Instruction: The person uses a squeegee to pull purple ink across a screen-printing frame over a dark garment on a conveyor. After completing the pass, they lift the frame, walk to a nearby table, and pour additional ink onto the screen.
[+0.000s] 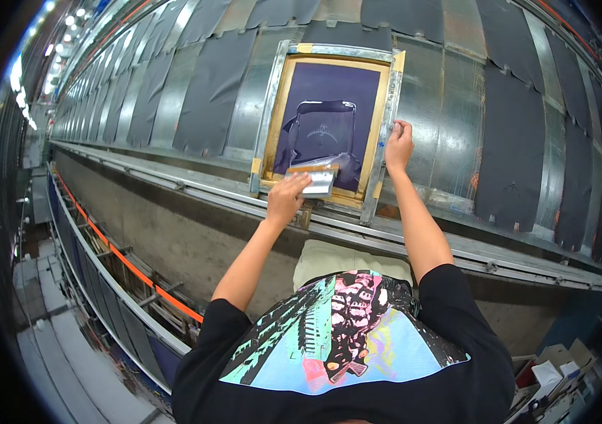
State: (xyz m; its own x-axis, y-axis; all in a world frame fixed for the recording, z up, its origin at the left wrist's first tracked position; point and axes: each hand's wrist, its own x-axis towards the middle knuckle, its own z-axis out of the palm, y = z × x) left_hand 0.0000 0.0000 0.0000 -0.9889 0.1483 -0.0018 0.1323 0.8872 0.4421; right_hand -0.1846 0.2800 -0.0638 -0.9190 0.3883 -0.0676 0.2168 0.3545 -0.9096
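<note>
A printing screen (366, 92) with a purple mesh and gold inner edge sits inside a metal frame (268, 120) on the long table. Pale, glossy ink (318, 157) lies on the mesh around a faint white motif. My left hand (288, 194) is closed on a metal squeegee (318, 184) with an orange blade, at the screen's near part. My right hand (400, 143) has its fingers curled at the frame's right side bar, near its middle; I cannot make out exactly what the fingertips grip.
Dark sheets (505, 155) cover much of the metal table on both sides. A rail (491, 266) runs along the near edge. A pale pad (347, 258) is before me. An orange-edged rail (114, 249) runs at lower left; boxes (555, 357) stand at lower right.
</note>
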